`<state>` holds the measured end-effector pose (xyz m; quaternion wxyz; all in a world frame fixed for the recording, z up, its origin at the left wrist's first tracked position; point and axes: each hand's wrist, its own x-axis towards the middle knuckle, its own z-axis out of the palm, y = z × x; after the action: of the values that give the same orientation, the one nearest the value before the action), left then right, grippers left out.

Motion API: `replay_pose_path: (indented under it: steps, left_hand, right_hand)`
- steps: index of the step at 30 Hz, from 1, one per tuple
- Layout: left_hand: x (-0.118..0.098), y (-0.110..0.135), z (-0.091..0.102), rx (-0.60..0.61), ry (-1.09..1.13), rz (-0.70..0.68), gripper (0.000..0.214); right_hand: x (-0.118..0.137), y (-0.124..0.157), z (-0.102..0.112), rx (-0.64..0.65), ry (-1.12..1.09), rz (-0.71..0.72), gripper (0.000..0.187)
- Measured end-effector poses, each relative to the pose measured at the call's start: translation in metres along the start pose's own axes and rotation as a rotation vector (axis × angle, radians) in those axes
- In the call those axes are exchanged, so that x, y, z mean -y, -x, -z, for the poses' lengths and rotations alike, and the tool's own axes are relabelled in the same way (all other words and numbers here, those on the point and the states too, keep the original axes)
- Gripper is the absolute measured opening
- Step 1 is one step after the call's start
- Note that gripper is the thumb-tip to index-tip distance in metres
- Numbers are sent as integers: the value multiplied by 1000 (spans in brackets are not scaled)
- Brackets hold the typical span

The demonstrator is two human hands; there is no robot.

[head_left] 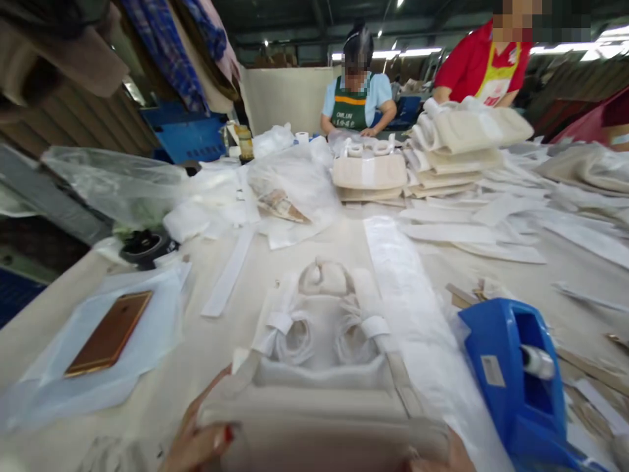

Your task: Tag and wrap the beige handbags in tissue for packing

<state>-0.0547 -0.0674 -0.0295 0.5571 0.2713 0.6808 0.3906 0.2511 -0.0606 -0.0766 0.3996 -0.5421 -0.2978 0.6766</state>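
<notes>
A beige handbag (pixel 319 419) lies at the table's near edge, slightly blurred. Its straps (pixel 295 337) are bundled in white wrapping, and a rounded handle (pixel 325 278) points away from me. My left hand (pixel 196 432) grips the bag's left side, thumb on top. On the opposite side my right hand (pixel 449 452) is closed around the lower right corner; most of its fingers are hidden by the bag and the frame edge. A strip of white wrapping sheet (pixel 407 295) runs beside the bag on the right.
A blue tape dispenser (pixel 511 387) stands at the right, a phone (pixel 111 334) on white sheets at the left. Stacked beige bags (pixel 368 174), clear plastic bags (pixel 295 177) and paper strips (pixel 472 233) cover the far side. Two people work across the table.
</notes>
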Motion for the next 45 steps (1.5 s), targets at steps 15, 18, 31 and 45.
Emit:
replay_pose_path:
  steps: [15, 18, 31, 45]
  left_hand:
    - [5, -7, 19, 90, -379, -682, 69]
    - [4, -7, 12, 73, -368, -714, 75]
    - [-2, -5, 2, 151, -239, -517, 64]
    - [-8, 6, -5, 189, -86, -380, 73]
  right_hand:
    - [29, 18, -35, -243, 447, 540, 79]
    - [39, 14, -42, -145, 345, 442, 88]
    - [27, 0, -49, -236, 209, 423, 43]
    - [18, -12, -37, -153, -182, 223, 21]
